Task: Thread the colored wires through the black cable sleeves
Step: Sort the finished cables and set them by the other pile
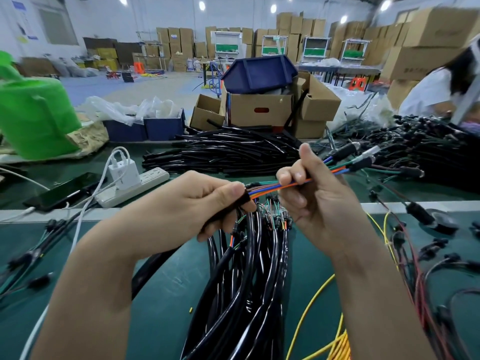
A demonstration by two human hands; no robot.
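Threading under way: left hand (205,203) clamped round the black sleeve (245,198), colored wires (270,187) entering its mouth and running off toward 2 o'clock, right hand (314,201) pinching them; next, probably, keep the bundle straight and feed it deeper.

Both hands held up close together over the worktop, each gripping.
The left hand (205,203) reaches in from the lower left on a bare left forearm (104,268), its back turned up, with thumb and curled fingers clamping the end of a black sleeve (244,201). The right hand (319,201) rises on the right forearm (376,294) from the lower right, pinching the colored wires (270,187) between thumb and bent fingers, just beside the left thumb.
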